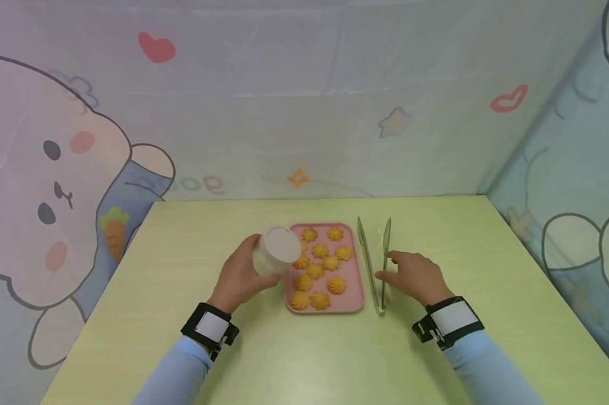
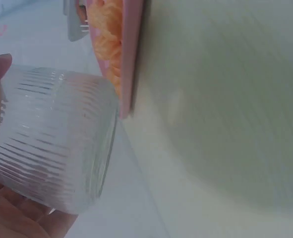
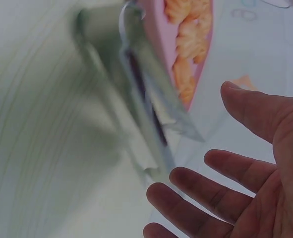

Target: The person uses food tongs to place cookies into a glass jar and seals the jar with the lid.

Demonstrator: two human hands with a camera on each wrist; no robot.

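My left hand grips a clear ribbed jar with a white lid, the fingers and thumb around its side. In the head view the jar overlaps the left edge of a pink tray. Several golden piped cookies lie on that tray. Metal tongs, their arms spread apart, stand to the right of it. Over the right arm of the tongs is my right hand, fingers and thumb apart. In the right wrist view nothing lies between those fingers and the thumb.
The light yellow-green table carries the tray and tongs near its middle. A pale cloth backdrop with cartoon prints rises behind the table and at both sides. Wrist bands with cameras sit on both wrists.
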